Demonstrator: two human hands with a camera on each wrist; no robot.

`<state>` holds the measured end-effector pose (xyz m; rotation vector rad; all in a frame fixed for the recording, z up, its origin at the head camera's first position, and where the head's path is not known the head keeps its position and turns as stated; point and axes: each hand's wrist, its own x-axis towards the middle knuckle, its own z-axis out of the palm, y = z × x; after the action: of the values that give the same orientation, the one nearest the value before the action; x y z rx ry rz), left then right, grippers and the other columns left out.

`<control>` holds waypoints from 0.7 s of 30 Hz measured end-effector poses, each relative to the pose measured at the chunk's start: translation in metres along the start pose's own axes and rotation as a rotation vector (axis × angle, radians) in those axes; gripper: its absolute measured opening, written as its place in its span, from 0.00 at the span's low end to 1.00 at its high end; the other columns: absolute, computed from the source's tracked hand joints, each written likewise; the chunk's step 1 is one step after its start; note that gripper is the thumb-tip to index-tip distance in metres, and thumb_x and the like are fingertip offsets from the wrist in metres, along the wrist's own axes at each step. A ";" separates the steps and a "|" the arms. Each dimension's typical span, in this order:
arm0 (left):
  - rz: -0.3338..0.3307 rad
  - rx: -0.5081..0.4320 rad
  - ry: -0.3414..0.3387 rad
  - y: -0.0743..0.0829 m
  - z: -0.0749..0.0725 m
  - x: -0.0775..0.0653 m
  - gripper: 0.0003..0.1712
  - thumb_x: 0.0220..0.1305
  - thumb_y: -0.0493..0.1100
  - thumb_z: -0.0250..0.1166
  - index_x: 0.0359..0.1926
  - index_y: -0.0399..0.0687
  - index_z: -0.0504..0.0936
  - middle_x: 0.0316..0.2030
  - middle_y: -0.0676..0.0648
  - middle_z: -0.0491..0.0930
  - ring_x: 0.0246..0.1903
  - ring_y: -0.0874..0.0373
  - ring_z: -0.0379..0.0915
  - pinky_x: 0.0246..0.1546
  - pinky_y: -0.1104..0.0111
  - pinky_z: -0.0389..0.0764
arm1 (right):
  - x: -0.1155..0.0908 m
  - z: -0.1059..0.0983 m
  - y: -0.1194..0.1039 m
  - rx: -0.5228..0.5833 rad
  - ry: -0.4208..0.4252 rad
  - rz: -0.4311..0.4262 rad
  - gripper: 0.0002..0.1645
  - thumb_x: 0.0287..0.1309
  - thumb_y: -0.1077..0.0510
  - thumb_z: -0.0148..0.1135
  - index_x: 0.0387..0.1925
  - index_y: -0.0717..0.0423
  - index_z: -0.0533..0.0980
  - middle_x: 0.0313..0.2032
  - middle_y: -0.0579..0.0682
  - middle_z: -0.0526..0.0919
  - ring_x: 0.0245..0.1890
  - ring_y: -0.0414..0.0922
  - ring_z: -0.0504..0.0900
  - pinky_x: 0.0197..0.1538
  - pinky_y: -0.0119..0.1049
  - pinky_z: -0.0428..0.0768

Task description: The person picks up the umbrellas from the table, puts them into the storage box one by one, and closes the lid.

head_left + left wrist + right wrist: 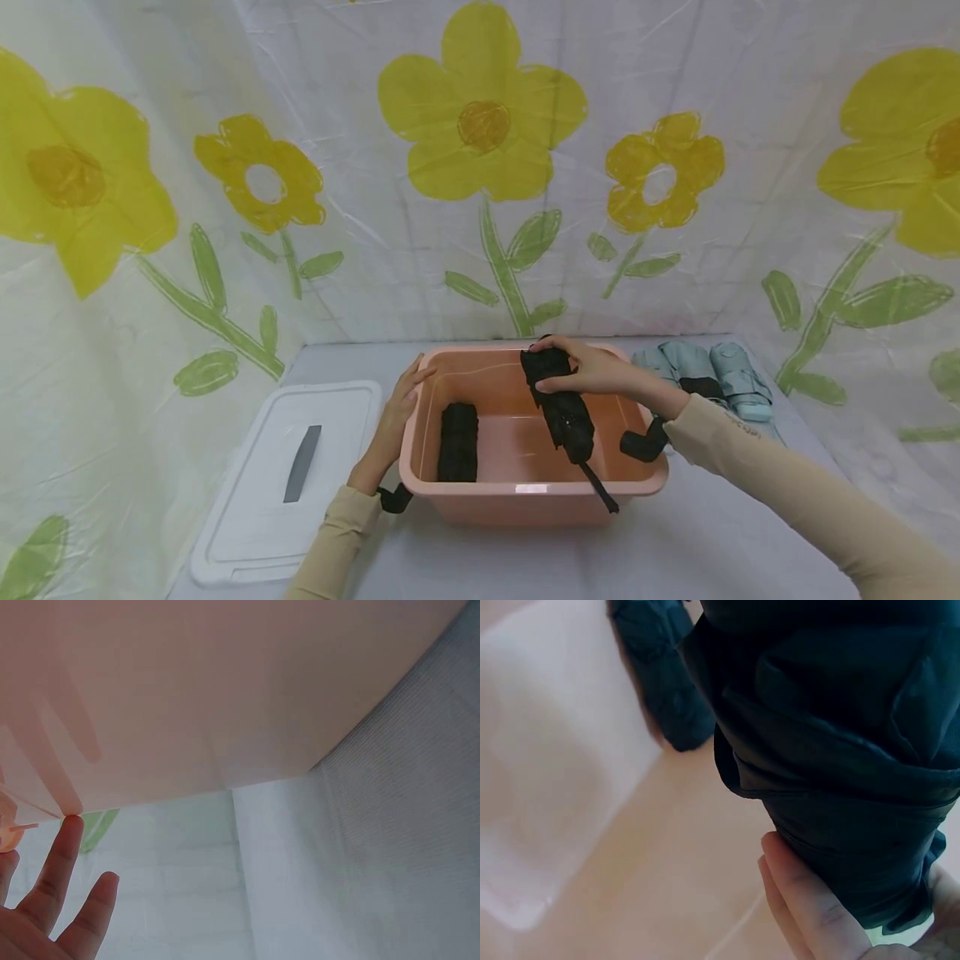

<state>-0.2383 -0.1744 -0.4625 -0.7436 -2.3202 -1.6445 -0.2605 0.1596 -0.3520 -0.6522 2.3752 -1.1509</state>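
Note:
A folded black umbrella [567, 417] hangs tilted over the right half of a pink plastic tub [517, 504], its wrist strap dangling past the front rim. My right hand [592, 369] grips it near its upper end, and the right wrist view shows fingertips against the bunched black fabric [840, 765]. Inside the tub, along the left wall, lies another folded black umbrella [458, 443]. My left hand [397, 412] rests on the tub's left rim with extended fingers. In the left wrist view those spread fingers [52, 877] touch the tub's edge.
A white lid [251, 492] with a grey handle lies left of the tub. Several light blue folded umbrellas [738, 379] are at the back right, partly behind my right arm. A flower-printed curtain [360, 250] hangs behind the table. Black straps circle both wrists.

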 end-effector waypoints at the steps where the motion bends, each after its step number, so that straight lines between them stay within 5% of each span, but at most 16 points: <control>1: -0.007 0.003 -0.003 0.006 0.000 0.000 0.25 0.72 0.35 0.34 0.66 0.39 0.63 0.71 0.38 0.45 0.70 0.41 0.38 0.63 0.39 0.47 | 0.003 0.002 0.000 0.011 -0.006 -0.014 0.36 0.54 0.46 0.64 0.63 0.43 0.62 0.58 0.55 0.68 0.49 0.49 0.76 0.47 0.43 0.77; 5: -0.016 0.021 -0.008 0.020 0.000 0.000 0.24 0.72 0.34 0.34 0.65 0.35 0.62 0.70 0.35 0.45 0.70 0.40 0.38 0.63 0.39 0.47 | 0.012 0.010 -0.001 0.015 -0.013 -0.039 0.36 0.54 0.46 0.65 0.62 0.45 0.62 0.56 0.55 0.69 0.47 0.48 0.76 0.45 0.42 0.78; 21: -0.020 -0.001 -0.003 0.020 0.000 0.000 0.24 0.71 0.33 0.34 0.65 0.35 0.63 0.70 0.35 0.45 0.70 0.40 0.39 0.63 0.40 0.46 | 0.036 0.031 0.002 -0.049 -0.025 0.008 0.35 0.53 0.45 0.64 0.61 0.42 0.63 0.54 0.55 0.71 0.46 0.49 0.76 0.45 0.42 0.76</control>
<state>-0.2282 -0.1695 -0.4465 -0.7257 -2.3360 -1.6545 -0.2728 0.1213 -0.3773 -0.6693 2.3900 -1.0782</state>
